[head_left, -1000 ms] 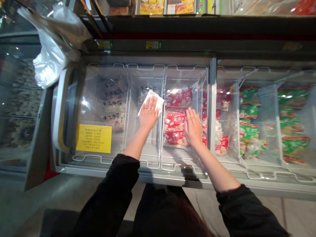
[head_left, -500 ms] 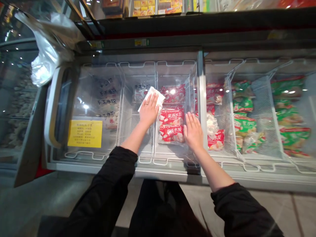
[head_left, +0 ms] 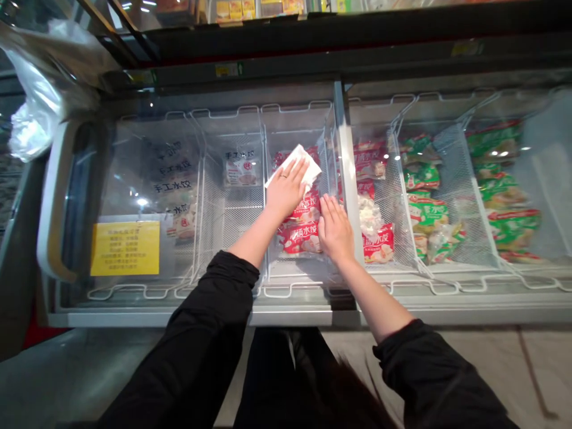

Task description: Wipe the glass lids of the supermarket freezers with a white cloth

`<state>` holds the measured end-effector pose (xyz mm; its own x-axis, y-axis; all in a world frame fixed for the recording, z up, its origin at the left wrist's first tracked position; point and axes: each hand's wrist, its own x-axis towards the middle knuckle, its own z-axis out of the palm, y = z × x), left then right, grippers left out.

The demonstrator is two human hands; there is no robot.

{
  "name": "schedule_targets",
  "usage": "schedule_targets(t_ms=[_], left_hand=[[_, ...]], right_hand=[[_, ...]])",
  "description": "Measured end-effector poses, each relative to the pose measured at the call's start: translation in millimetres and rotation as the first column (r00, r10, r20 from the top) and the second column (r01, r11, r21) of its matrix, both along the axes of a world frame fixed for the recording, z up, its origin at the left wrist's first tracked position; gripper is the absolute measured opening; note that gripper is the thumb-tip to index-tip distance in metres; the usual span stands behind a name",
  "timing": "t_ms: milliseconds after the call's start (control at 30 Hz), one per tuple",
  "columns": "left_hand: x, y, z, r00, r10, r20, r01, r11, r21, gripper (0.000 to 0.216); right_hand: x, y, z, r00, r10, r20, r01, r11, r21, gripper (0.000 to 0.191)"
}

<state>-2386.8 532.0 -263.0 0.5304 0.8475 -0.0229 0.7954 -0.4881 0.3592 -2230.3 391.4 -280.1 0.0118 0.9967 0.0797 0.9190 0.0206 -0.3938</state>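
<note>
My left hand [head_left: 286, 189] lies flat, fingers stretched out, pressing a white cloth [head_left: 308, 162] against the glass lid [head_left: 214, 196] of a chest freezer. A ring shows on one finger. My right hand [head_left: 335, 229] rests flat on the same glass just right of it, fingers together and extended, holding nothing, close to the grey lid divider [head_left: 345, 155]. Red dumpling packets [head_left: 298, 241] lie under the glass beneath both hands.
White wire baskets [head_left: 223, 220] divide the freezer. Green packets [head_left: 426, 211] fill the right section. A yellow notice [head_left: 125, 247] sticks to the glass at the left. A clear plastic bag [head_left: 31, 113] hangs at the far left. A dark shelf [head_left: 313, 36] overhangs the back.
My left hand has slid the cloth to the right across the glass, from the middle basket to over the red packets. My right hand stayed flat near the divider, and the view shifted right.
</note>
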Motion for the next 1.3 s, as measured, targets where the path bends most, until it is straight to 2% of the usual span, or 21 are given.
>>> schedule_targets(t_ms=[67,100,133,200,300,367,433,500,567,633,667,733,800,867,933,1000,1067,1133,1200,1300], left_hand=[[-18.7,12.1,-1.5,0.99,0.138,0.028,-0.138,0.99,0.022,0.065],[-30.0,7.6,-2.2,0.977,0.212,0.036,-0.213,0.977,0.027,0.065],[-40.8,-4.2,-2.4,0.962,0.273,0.027,-0.274,0.961,0.027,0.065],[-54.6,-45.3,-1.0,0.938,0.344,-0.037,-0.344,0.939,0.006,0.065],[-46.9,-116.8,1.8,0.941,0.322,-0.105,-0.327,0.945,-0.03,0.067],[-30.3,-143.2,1.2,0.972,0.218,-0.088,-0.222,0.974,-0.043,0.069],[-18.1,-141.4,-0.6,0.996,0.081,-0.043,-0.083,0.996,-0.041,0.068],[-20.2,-118.9,-1.9,0.999,0.032,-0.019,-0.032,0.999,-0.034,0.068],[-38.3,-95.2,-2.2,0.991,0.13,-0.033,-0.131,0.991,-0.016,0.068],[-64.9,-90.5,-2.0,0.962,0.267,-0.064,-0.268,0.964,-0.001,0.068],[-77.1,-98.7,-1.6,0.943,0.322,-0.082,-0.323,0.947,0.001,0.069],[-91.1,-132.7,-0.2,0.92,0.374,-0.117,-0.377,0.926,-0.008,0.072],[-87.2,-175.4,1.7,0.92,0.364,-0.143,-0.373,0.927,-0.04,0.079],[-70.5,-205.1,3.0,0.948,0.285,-0.139,-0.298,0.951,-0.078,0.078],[-52.9,-209.2,3.1,0.979,0.174,-0.104,-0.183,0.979,-0.093,0.07],[-45.9,-190.7,2.7,0.994,0.092,-0.064,-0.097,0.992,-0.082,0.068],[-54.3,-165.8,2.3,0.993,0.113,-0.042,-0.116,0.991,-0.066,0.068],[-74.5,-153.4,2.3,0.974,0.222,-0.048,-0.224,0.972,-0.064,0.069],[-96.5,-163.1,2.6,0.956,0.288,-0.059,-0.292,0.953,-0.076,0.07],[-110.7,-208.9,3.9,0.957,0.28,-0.074,-0.287,0.95,-0.121,0.074]], right_hand=[[0.8,0.3,0.0,1.0,-0.001,-0.018,0.001,1.0,-0.007,0.062],[1.0,0.6,-0.1,1.0,-0.002,-0.027,0.002,1.0,-0.011,0.063],[1.0,0.7,-0.1,0.999,-0.003,-0.036,0.002,1.0,-0.011,0.063],[0.7,1.0,-0.2,0.999,-0.003,-0.051,0.003,1.0,-0.007,0.063],[0.2,1.3,-0.5,0.998,0.004,-0.063,-0.004,1.0,-0.001,0.064],[0.3,1.7,-0.7,0.998,0.007,-0.059,-0.007,1.0,-0.006,0.063],[0.8,2.2,-0.7,0.999,0.003,-0.046,-0.004,1.0,-0.01,0.063],[1.7,2.3,-0.4,1.0,0.002,-0.029,-0.002,1.0,-0.01,0.063],[2.8,2.1,-0.1,1.0,0.007,-0.017,-0.007,1.0,-0.009,0.063],[3.7,1.7,0.1,1.0,0.012,-0.009,-0.012,1.0,-0.007,0.063],[4.0,1.5,0.2,1.0,0.013,-0.007,-0.013,1.0,-0.006,0.064],[4.3,1.3,0.0,1.0,0.013,-0.004,-0.013,1.0,-0.004,0.064],[4.3,1.3,-0.8,1.0,0.015,0.003,-0.015,1.0,-0.001,0.064],[4.3,1.5,-2.5,1.0,0.018,0.017,-0.018,1.0,0.003,0.064],[5.0,2.0,-5.0,0.999,0.017,0.04,-0.018,1.0,0.012,0.064],[6.3,2.6,-7.7,0.998,0.016,0.064,-0.017,1.0,0.018,0.064],[7.7,2.7,-8.8,0.996,0.022,0.082,-0.024,1.0,0.017,0.066],[7.6,0.6,-6.7,0.995,0.04,0.087,-0.041,0.999,0.004,0.069],[4.9,-6.1,-1.2,0.996,0.048,0.08,-0.047,0.999,-0.01,0.071],[-2.7,-30.3,10.5,0.997,0.047,0.053,-0.045,0.998,-0.038,0.067]])
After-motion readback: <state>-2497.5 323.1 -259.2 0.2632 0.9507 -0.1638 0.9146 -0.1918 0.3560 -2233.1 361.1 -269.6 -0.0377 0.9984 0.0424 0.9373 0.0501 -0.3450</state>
